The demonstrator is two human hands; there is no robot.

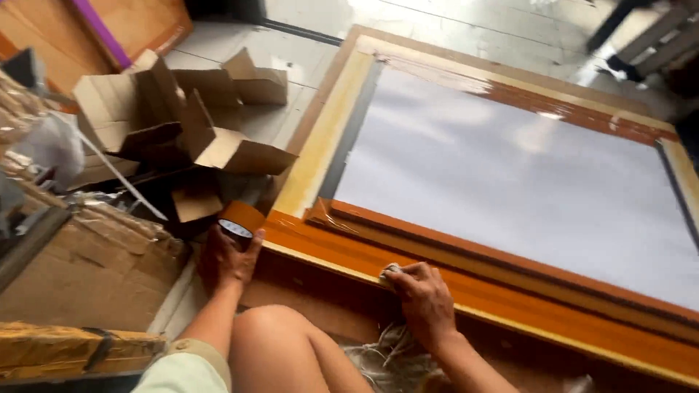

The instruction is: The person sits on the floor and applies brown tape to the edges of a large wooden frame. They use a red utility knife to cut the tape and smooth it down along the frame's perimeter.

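Head view, myself seated on the floor at the near edge of a large framed panel (510,189). My left hand (227,258) gripped a roll of brown packing tape (239,220) at the frame's near-left corner, fingers (255,244) curled around the roll's rim, closed on it. A band of tape (466,287) already lay along the frame's near rail. My right hand (426,300) rested on that rail to the right of the roll, fingers bent and pressed together over a small wad of pale cloth (389,271), pushing it against the taped wood. In my judgement the taping went best with the roll kept taut and low to the rail while the cloth rubbed the band flat from the corner outward. Opened cardboard boxes (182,124) lay on the floor left of the frame.
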